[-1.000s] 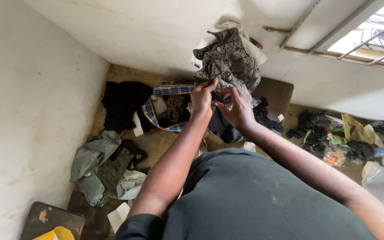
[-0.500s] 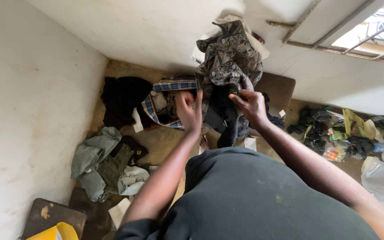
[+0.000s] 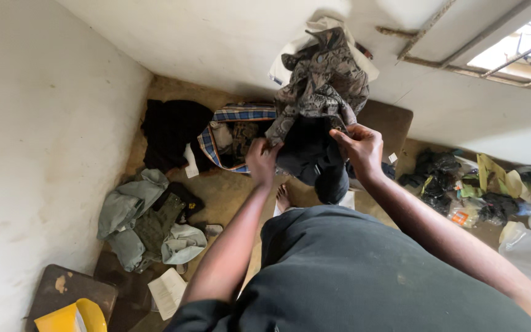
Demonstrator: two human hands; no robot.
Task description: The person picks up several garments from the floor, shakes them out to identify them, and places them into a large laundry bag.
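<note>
My left hand (image 3: 261,160) and my right hand (image 3: 360,146) both grip a black garment (image 3: 311,157) held up in front of me. Just above it a patterned grey-brown garment (image 3: 325,77) hangs against the white wall, over a white cloth (image 3: 364,61). My left hand holds the black garment's left edge. The fingers of my right hand pinch its upper right edge. Below and behind the black garment an open blue plaid bag (image 3: 232,132) with clothes in it lies on the floor.
A black cloth (image 3: 173,129) lies left of the bag. A heap of grey-green clothes (image 3: 149,224) lies by the left wall, with a paper (image 3: 167,292) and a yellow container (image 3: 72,316) near it. Litter and bags (image 3: 480,190) sit at the right under a barred window (image 3: 511,49).
The black garment has come out from under the patterned one and is now spread between both hands. My left hand let go, swung down, and took hold of its left edge.
</note>
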